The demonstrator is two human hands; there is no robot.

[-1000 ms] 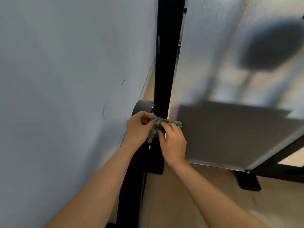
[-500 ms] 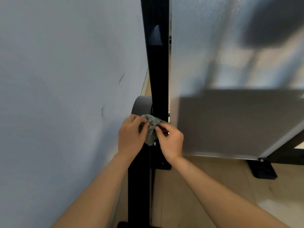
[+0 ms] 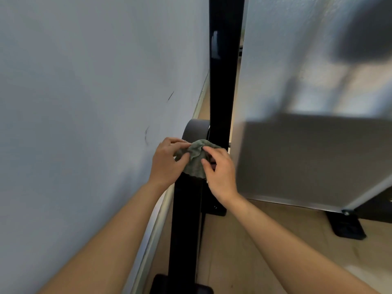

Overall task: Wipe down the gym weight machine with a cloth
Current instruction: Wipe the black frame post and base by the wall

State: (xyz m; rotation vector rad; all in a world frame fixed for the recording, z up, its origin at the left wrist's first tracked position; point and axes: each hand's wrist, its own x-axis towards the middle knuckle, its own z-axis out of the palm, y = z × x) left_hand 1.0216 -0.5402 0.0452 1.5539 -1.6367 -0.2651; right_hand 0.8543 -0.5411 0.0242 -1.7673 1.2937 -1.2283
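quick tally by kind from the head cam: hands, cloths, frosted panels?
Hands: 2, the left hand and the right hand
Green cloth: 1, held by both
Frosted panel: 1
Total: 4

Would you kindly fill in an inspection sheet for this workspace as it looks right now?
Surface: pale wood-toned floor.
Job's things: green-grey cloth, bunched up against the machine's black post.
Clutter: nothing seen.
Grips: left hand and right hand both pinch the cloth, one on each side.
Cables: nothing seen.
Surroundings: wall on the left with dark scuff marks; frosted panel on the right; black foot on the floor below the panel's corner; dark round part beside the post, too unclear to identify.
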